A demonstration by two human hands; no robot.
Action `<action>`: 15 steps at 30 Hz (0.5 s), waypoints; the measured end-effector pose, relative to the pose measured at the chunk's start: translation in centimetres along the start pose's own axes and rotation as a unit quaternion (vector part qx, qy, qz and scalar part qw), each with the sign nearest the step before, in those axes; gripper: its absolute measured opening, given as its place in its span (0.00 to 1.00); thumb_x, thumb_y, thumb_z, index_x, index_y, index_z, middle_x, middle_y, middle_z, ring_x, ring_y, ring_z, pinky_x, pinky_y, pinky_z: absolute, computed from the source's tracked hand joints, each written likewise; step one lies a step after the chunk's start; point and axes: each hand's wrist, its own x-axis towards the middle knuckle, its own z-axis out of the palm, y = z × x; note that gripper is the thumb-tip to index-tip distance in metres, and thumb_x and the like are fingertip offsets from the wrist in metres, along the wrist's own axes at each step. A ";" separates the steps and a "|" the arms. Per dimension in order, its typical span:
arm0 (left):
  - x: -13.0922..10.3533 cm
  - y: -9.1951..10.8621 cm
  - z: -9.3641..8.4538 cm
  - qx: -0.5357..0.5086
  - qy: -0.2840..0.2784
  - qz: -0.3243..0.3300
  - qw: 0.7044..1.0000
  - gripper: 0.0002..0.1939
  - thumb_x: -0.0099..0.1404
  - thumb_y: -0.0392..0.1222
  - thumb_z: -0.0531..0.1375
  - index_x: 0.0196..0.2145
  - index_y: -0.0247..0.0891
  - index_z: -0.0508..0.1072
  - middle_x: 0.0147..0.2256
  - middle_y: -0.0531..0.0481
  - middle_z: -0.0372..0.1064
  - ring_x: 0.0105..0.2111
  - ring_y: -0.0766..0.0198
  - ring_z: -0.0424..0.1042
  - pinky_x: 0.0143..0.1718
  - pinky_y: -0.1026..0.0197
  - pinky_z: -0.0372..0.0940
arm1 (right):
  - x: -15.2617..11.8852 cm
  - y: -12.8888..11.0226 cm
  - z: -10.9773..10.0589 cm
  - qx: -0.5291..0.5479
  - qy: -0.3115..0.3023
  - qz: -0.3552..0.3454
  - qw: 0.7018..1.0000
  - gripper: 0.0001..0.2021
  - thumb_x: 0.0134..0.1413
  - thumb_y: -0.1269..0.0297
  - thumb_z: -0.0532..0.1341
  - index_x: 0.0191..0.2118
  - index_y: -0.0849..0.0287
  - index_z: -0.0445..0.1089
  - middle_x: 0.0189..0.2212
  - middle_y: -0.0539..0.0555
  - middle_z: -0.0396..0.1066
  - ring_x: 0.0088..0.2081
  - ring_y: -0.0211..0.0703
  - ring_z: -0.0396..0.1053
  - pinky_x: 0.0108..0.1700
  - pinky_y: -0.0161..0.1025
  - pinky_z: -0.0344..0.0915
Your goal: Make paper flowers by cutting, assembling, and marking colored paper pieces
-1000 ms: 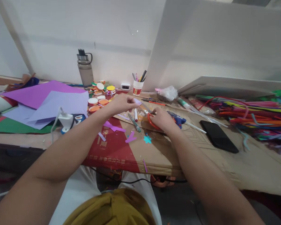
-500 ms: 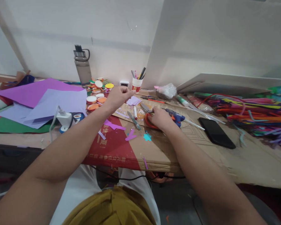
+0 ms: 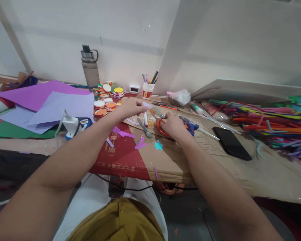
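My left hand [image 3: 132,108] is closed in a pinch over a small piece of lavender paper [image 3: 147,105], its fingertips at the paper's near edge. My right hand [image 3: 175,126] rests low over the cardboard, its fingers wrapped round the orange handles of a pair of scissors [image 3: 160,129]. The scissor blades point away, toward the paper. Between the hands lie a white marker with a red end [image 3: 145,119] and a teal pen [image 3: 143,128]. Nearer me are a turquoise paper flower [image 3: 158,145] and purple paper scraps [image 3: 140,144]. A blue glue gun [image 3: 191,127] lies just beyond my right hand.
Purple and lavender sheets [image 3: 62,110] and a white plug [image 3: 70,125] lie left. A bottle [image 3: 90,72], small round drum-like pieces [image 3: 99,104] and a cup of pens [image 3: 147,90] stand behind. A phone [image 3: 231,143] and colourful pipe cleaners [image 3: 273,120] are right.
My left hand has come down onto the lavender paper. My right hand has stayed at the scissors with little movement. The view has shifted slightly.
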 end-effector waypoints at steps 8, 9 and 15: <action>-1.1 0.4 1.3 0.072 -0.307 -0.016 0.949 0.12 0.45 0.46 0.68 0.12 0.40 0.72 0.13 0.54 0.66 0.14 0.70 0.59 0.20 0.64 0.47 | 0.3 0.1 -0.8 0.112 0.092 -0.004 0.989 0.23 0.50 0.61 0.61 0.52 0.60 0.66 0.43 0.63 0.74 0.46 0.57 0.72 0.45 0.45 0.64; -1.2 0.4 1.6 0.069 -0.306 -0.009 0.950 0.13 0.43 0.45 0.69 0.10 0.41 0.71 0.11 0.54 0.64 0.12 0.70 0.58 0.19 0.63 0.45 | 0.3 0.0 -0.9 0.125 0.091 -0.007 0.988 0.22 0.50 0.61 0.61 0.52 0.59 0.66 0.43 0.63 0.74 0.46 0.57 0.71 0.45 0.44 0.64; -1.6 0.2 3.1 0.027 -0.212 0.006 0.977 0.19 0.29 0.37 0.73 0.05 0.42 0.63 0.06 0.59 0.53 0.08 0.71 0.49 0.17 0.62 0.42 | 0.1 -0.4 -1.1 0.174 0.105 -0.025 0.979 0.21 0.51 0.60 0.60 0.51 0.61 0.68 0.44 0.61 0.74 0.45 0.53 0.70 0.45 0.42 0.63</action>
